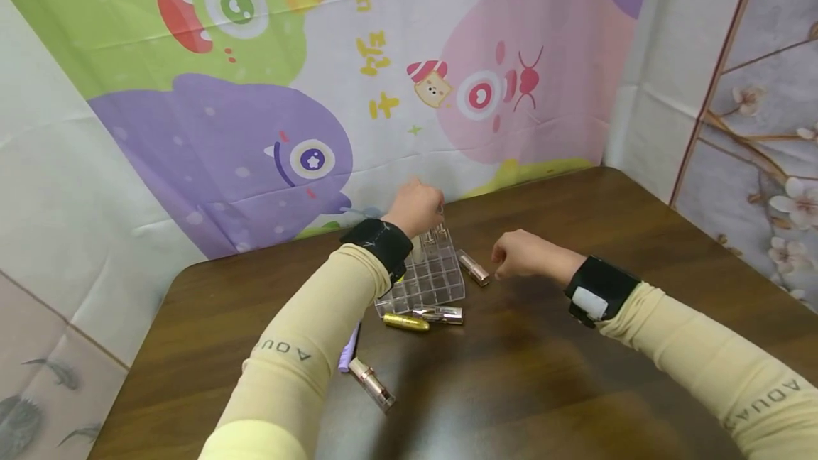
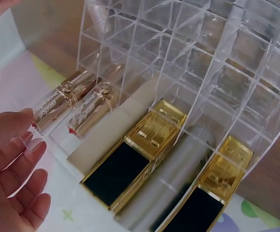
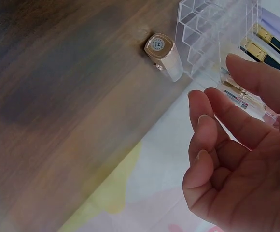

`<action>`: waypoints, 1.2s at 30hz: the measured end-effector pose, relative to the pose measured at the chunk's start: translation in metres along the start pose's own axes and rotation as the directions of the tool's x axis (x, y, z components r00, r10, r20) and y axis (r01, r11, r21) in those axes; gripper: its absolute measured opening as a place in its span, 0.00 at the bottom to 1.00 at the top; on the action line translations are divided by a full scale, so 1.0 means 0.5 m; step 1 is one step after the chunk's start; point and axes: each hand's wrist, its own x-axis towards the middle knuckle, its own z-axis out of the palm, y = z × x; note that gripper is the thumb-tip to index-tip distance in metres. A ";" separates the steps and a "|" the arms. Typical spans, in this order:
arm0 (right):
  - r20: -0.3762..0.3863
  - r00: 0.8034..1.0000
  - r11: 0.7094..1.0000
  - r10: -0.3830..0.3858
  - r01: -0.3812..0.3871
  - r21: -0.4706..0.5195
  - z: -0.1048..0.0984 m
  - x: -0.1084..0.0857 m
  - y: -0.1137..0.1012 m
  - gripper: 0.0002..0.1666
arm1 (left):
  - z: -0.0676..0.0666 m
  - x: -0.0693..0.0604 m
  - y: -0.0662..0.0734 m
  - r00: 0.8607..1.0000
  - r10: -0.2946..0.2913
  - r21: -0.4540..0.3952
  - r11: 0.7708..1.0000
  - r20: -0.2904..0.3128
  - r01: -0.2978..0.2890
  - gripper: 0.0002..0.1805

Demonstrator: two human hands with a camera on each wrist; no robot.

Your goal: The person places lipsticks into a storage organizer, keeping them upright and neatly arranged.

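Observation:
My left hand [image 1: 415, 209] is at the back of a clear lipstick organizer [image 1: 436, 281]. In the left wrist view its thumb and forefinger pinch the clear capped end of a rose-gold lipstick [image 2: 58, 101] standing in the end slot. Beside that are a second rose-gold lipstick [image 2: 99, 106], a pale tube [image 2: 106, 130], a gold-and-black lipstick [image 2: 125, 166] and a silvery tube [image 2: 169, 179]. My right hand [image 1: 529, 255] hovers right of the organizer, fingers loosely curled with nothing in them. Nearest it, another rose-gold lipstick [image 1: 473, 268] lies on the table.
In front of the organizer lie a gold bullet-shaped tube [image 1: 406, 322] and a clear-and-rose-gold lipstick [image 1: 439, 314]. Nearer are a lilac tube [image 1: 348, 350] and a lipstick with a clear end [image 1: 373, 383]. A cartoon-printed cloth [image 1: 396, 148] hangs behind the wooden table [image 1: 549, 389].

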 end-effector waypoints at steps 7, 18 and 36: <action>-0.002 1.000 1.000 0.004 -0.004 -0.001 0.003 0.002 -0.003 0.17 | 0.019 0.003 0.002 0.998 -0.030 -0.016 0.999 0.054 0.031 0.04; 0.010 1.000 1.000 0.009 -0.009 0.006 0.005 0.006 0.001 0.17 | 0.033 0.012 -0.004 0.999 -0.018 -0.018 1.000 0.027 0.019 0.04; -0.017 0.999 0.999 0.035 -0.035 0.038 0.012 0.008 0.027 0.16 | 0.017 0.015 -0.014 0.989 -0.095 -0.142 0.984 0.116 0.111 0.19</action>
